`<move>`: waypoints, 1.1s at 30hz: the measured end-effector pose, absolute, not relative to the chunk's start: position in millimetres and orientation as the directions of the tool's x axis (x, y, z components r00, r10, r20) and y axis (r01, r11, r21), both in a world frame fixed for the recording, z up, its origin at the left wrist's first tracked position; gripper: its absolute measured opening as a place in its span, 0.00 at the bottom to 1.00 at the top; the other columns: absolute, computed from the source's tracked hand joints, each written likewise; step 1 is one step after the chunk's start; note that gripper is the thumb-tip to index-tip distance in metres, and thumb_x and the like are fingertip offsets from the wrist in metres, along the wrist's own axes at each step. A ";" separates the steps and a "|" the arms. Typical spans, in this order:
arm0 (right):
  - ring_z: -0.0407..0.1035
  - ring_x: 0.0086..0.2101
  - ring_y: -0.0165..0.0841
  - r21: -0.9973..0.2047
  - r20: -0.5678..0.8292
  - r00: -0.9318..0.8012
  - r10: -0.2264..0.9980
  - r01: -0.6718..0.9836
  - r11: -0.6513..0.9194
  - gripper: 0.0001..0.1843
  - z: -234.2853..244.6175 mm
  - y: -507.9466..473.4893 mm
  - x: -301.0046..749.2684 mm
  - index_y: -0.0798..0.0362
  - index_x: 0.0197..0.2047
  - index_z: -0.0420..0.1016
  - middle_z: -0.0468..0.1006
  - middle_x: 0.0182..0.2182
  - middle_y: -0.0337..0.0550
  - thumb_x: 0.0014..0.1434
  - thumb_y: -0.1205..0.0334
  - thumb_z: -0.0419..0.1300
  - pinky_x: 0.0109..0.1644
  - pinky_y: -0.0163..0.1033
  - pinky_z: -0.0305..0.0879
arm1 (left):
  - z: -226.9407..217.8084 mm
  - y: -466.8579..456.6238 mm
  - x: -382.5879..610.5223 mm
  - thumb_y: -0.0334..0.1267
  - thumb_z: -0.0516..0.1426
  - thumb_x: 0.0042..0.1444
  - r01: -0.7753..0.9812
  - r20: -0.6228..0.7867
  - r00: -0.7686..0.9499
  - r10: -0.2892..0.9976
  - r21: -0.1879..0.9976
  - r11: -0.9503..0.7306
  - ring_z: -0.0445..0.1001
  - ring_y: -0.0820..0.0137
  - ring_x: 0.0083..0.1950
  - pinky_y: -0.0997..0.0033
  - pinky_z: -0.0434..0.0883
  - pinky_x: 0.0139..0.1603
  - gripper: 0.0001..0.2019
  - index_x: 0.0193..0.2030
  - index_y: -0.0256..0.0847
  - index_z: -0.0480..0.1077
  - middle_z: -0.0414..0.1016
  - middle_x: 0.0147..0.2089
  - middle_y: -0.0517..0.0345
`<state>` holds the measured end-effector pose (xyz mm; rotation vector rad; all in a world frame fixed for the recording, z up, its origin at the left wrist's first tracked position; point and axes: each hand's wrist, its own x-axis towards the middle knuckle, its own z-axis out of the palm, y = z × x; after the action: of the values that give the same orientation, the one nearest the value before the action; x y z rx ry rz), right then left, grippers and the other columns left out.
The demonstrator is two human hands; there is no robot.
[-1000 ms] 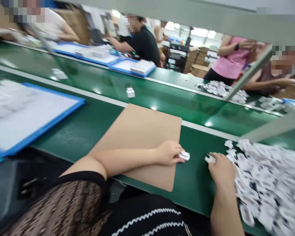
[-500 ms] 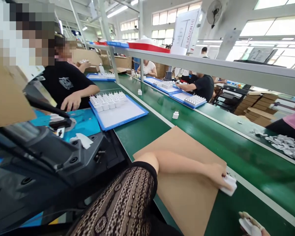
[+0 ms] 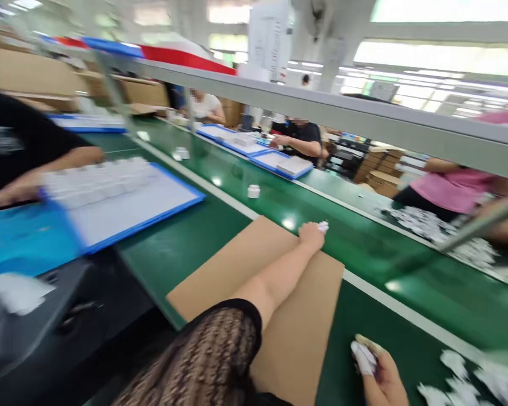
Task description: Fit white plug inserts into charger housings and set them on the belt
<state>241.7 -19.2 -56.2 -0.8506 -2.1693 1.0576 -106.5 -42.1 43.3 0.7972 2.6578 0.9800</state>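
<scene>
My left hand (image 3: 311, 234), at the end of a black lace sleeve, reaches across the cardboard sheet (image 3: 220, 273) to the green belt. Its fingers are closed on a white plug adapter (image 3: 323, 226), whose pins show faintly past the fingertips. At the lower right, my right hand (image 3: 383, 372) is closed with a small white piece (image 3: 364, 358) at its thumb and fingertips; what lies under it is dark and unclear. Another white adapter (image 3: 253, 191) stands on the belt further back.
Loose white parts (image 3: 457, 383) lie right of my right hand. A blue-edged tray (image 3: 152, 208) with rows of adapters is at left, beside a co-worker's arm (image 3: 38, 175). A metal rail (image 3: 279, 96) crosses above the belt. A pile of white pieces (image 3: 432, 225) lies beyond.
My left hand has moved forward over the belt with the white adapter. My right hand shows more fully. The view has turned right, bringing loose white parts into sight.
</scene>
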 end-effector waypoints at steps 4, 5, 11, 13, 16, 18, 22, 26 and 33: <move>0.79 0.38 0.41 -0.921 0.116 -0.611 0.783 0.230 0.315 0.22 -37.6 -48.6 233.5 0.50 0.51 0.78 0.82 0.41 0.50 0.61 0.45 0.60 0.41 0.45 0.78 | 25.2 -32.5 -101.5 0.45 0.60 0.62 0.454 0.055 -0.841 0.538 0.612 0.647 0.56 0.36 0.73 0.38 0.56 0.69 0.36 0.71 0.24 0.56 0.57 0.70 0.17; 0.78 0.36 0.39 -0.933 0.112 -0.605 0.788 0.209 0.292 0.21 -36.2 -51.1 231.6 0.51 0.51 0.77 0.81 0.41 0.49 0.62 0.46 0.59 0.39 0.43 0.77 | 17.8 -28.5 -101.9 0.47 0.62 0.59 0.449 0.170 -0.877 0.450 0.627 0.637 0.52 0.37 0.75 0.39 0.53 0.72 0.41 0.72 0.26 0.53 0.52 0.73 0.20; 0.75 0.44 0.38 -0.907 0.249 -0.479 0.842 0.191 0.376 0.14 -38.2 -49.9 235.1 0.50 0.50 0.77 0.80 0.45 0.48 0.66 0.55 0.57 0.48 0.43 0.74 | -27.1 -14.4 -102.9 0.43 0.61 0.57 0.742 0.588 -0.669 0.455 0.567 0.358 0.48 0.46 0.76 0.43 0.48 0.76 0.37 0.71 0.35 0.55 0.52 0.73 0.35; 0.75 0.47 0.39 -0.895 0.280 -0.453 0.846 0.195 0.401 0.12 -37.9 -50.0 235.4 0.50 0.50 0.78 0.80 0.46 0.48 0.65 0.58 0.58 0.53 0.45 0.72 | -34.4 -15.0 -99.7 0.43 0.60 0.56 0.758 0.584 -0.651 0.485 0.541 0.366 0.49 0.46 0.75 0.42 0.49 0.75 0.35 0.69 0.36 0.58 0.53 0.72 0.36; 0.75 0.47 0.39 -0.878 0.278 -0.469 0.838 0.229 0.419 0.11 -36.2 -51.0 232.7 0.50 0.48 0.78 0.80 0.45 0.47 0.64 0.64 0.59 0.54 0.46 0.70 | -38.2 -17.2 -91.5 0.45 0.60 0.56 0.764 0.536 -0.643 0.547 0.499 0.409 0.52 0.44 0.74 0.41 0.51 0.74 0.32 0.66 0.36 0.62 0.56 0.71 0.36; 0.75 0.46 0.39 -0.864 0.258 -0.496 0.829 0.265 0.428 0.11 -35.3 -51.4 230.8 0.51 0.46 0.79 0.80 0.44 0.46 0.62 0.67 0.59 0.53 0.45 0.70 | -38.7 -19.0 -85.3 0.45 0.58 0.57 0.786 0.512 -0.615 0.600 0.455 0.417 0.55 0.45 0.72 0.42 0.54 0.72 0.29 0.64 0.36 0.66 0.59 0.70 0.37; 0.74 0.44 0.37 -0.820 0.237 -0.548 0.802 0.330 0.468 0.13 -36.5 -51.0 231.6 0.50 0.45 0.80 0.80 0.43 0.44 0.58 0.72 0.62 0.50 0.42 0.68 | -40.4 -23.2 -78.2 0.45 0.55 0.60 0.858 0.468 -0.508 0.723 0.349 0.376 0.61 0.46 0.68 0.44 0.61 0.68 0.20 0.54 0.38 0.74 0.70 0.64 0.39; 0.73 0.41 0.35 -0.834 0.211 -0.536 0.817 0.337 0.436 0.14 -39.5 -50.2 236.1 0.50 0.45 0.81 0.79 0.41 0.42 0.57 0.71 0.63 0.47 0.38 0.68 | -45.2 -24.2 -84.0 0.48 0.51 0.62 0.928 0.386 -0.349 0.854 0.267 0.259 0.69 0.48 0.63 0.48 0.67 0.64 0.17 0.43 0.44 0.78 0.78 0.54 0.45; 0.73 0.38 0.34 -0.828 0.204 -0.522 0.828 0.359 0.430 0.15 -39.2 -51.3 237.9 0.50 0.46 0.83 0.79 0.40 0.41 0.55 0.70 0.64 0.40 0.35 0.66 | -52.5 -15.1 -95.6 0.52 0.52 0.58 0.957 0.380 -0.204 0.902 0.272 0.101 0.75 0.47 0.58 0.49 0.71 0.60 0.17 0.37 0.50 0.80 0.81 0.50 0.50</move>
<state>237.9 -51.3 -39.2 -0.9964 -2.0762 0.9964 -95.6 -15.1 -52.5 2.0511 2.4152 0.7628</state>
